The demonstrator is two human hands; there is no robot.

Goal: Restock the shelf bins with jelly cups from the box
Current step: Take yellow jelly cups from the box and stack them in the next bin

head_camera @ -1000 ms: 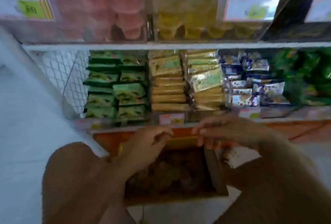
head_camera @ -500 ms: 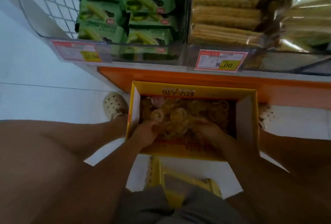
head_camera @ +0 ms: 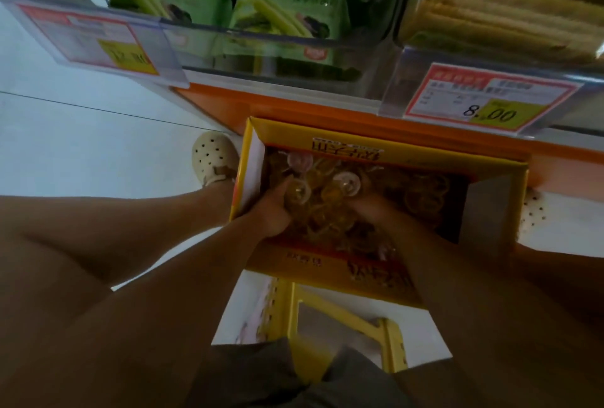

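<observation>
Gripping cups (head_camera: 328, 200) heaped between them, left hand (head_camera: 272, 211) and right hand (head_camera: 376, 211) sit equally near, low in the box (head_camera: 392, 149)

Past your left hand (head_camera: 273, 211) sit green cookie packs (head_camera: 287, 15), past your right hand (head_camera: 376, 215) an 8.00 price tag (head_camera: 487, 104), left of both a cream clog (head_camera: 214, 159), nearer you a yellow stool (head_camera: 291, 316).

Box (head_camera: 408, 159) open on top, shelf (head_camera: 294, 104) just behind.

Amber jelly cups (head_camera: 330, 198) heaped, open yellow box (head_camera: 366, 277)
</observation>
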